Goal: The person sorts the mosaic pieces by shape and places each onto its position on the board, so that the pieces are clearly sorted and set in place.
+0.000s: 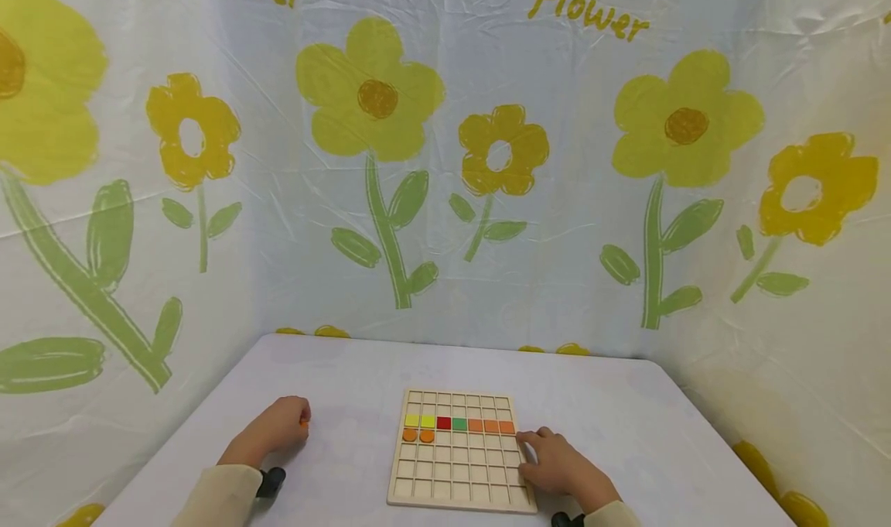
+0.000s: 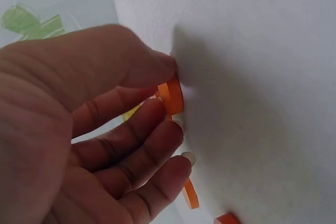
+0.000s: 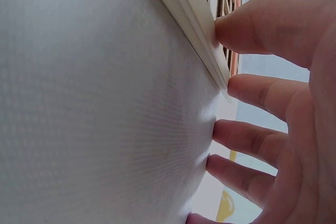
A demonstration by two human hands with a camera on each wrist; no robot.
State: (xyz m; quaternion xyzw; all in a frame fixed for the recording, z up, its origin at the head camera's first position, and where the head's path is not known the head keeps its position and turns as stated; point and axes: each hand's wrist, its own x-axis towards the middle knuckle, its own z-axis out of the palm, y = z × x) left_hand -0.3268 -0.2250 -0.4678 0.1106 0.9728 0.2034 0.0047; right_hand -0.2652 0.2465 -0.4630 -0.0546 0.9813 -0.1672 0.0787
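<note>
A wooden grid board (image 1: 462, 502) lies on the table with a row of coloured squares: yellow, red (image 1: 444, 423), green (image 1: 459, 424) and orange (image 1: 490, 426). Below the yellow squares (image 1: 413, 420) sit two orange discs (image 1: 418, 436). My left hand (image 1: 281, 425) is left of the board, low over the tabletop. Its thumb and fingertips pinch an orange disc (image 2: 172, 96), partly hidden by the fingers. My right hand (image 1: 560, 465) touches the board's right edge with thumb and a finger; in the right wrist view the other fingers (image 3: 252, 142) spread down toward the table.
The white table (image 1: 348, 372) ends at a cloth backdrop (image 1: 445, 279) printed with flowers, at the back and both sides. Beyond the left fingers, the left wrist view shows an orange piece (image 2: 191, 194) and a red-orange one (image 2: 228, 219), both only partly visible.
</note>
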